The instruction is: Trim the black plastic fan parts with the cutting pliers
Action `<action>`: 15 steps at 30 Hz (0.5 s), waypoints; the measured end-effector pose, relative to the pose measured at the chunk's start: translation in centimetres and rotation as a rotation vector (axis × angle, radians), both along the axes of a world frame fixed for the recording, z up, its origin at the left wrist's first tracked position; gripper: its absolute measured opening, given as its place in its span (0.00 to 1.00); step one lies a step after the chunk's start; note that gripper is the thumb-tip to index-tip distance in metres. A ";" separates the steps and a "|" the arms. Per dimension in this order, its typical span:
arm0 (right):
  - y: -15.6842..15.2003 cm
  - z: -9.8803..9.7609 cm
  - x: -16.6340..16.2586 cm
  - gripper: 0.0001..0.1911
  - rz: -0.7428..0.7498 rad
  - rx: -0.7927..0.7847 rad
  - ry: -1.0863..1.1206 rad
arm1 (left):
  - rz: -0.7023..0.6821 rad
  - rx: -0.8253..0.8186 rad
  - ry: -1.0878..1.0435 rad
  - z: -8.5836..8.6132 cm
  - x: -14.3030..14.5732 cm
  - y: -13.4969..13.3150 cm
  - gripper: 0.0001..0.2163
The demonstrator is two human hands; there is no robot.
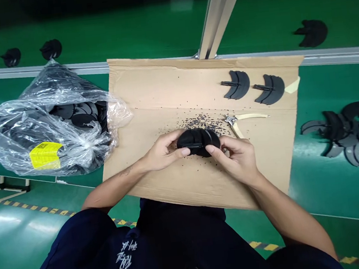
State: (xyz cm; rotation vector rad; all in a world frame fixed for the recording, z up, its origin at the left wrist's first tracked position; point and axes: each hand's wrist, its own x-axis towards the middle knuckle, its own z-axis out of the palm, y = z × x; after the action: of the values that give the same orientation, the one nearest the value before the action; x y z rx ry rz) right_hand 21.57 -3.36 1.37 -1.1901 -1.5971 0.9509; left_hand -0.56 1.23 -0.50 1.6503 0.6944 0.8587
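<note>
My left hand [168, 151] and my right hand [237, 156] hold a black curved plastic part [196, 142] between them, thumbs on its near side. The part is above a cardboard sheet [172, 187], over a scatter of small black plastic bits [202, 121]. Just beyond my right hand lies a pair of nippers [234, 121] with cream handles, its jaws spread. Farther back on the cardboard rest two black curved parts with thin stems, one on the left [238, 84] and one on the right [271, 88].
A clear plastic bag [13, 127] of black parts with a yellow label [45, 155] overlaps the cardboard's left edge. More black parts [357, 131] lie heaped on the green table at right. A metal post [217, 13] rises at the back, with a glossy panel behind.
</note>
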 end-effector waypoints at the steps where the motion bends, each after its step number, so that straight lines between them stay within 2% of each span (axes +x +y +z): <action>1: 0.1 -0.1 0.0 0.20 0.008 0.021 -0.004 | 0.001 0.035 0.003 0.0 0.0 0.0 0.16; 6: 0.2 -0.4 0.1 0.20 0.010 0.128 -0.042 | 0.016 0.165 0.002 0.2 -0.2 -0.1 0.14; 10: 0.0 -0.7 0.0 0.11 -0.065 0.098 -0.035 | -0.014 0.176 -0.029 0.1 -0.3 -0.1 0.14; 15: 0.0 -0.8 0.3 0.11 -0.053 0.101 -0.060 | -0.056 0.166 -0.018 0.1 -0.5 -0.1 0.14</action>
State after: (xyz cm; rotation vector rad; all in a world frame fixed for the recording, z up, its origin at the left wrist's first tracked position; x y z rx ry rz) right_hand 21.82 -3.39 0.59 -1.1952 -1.6330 0.7981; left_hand -1.03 1.14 -0.39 1.7983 0.5745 0.9100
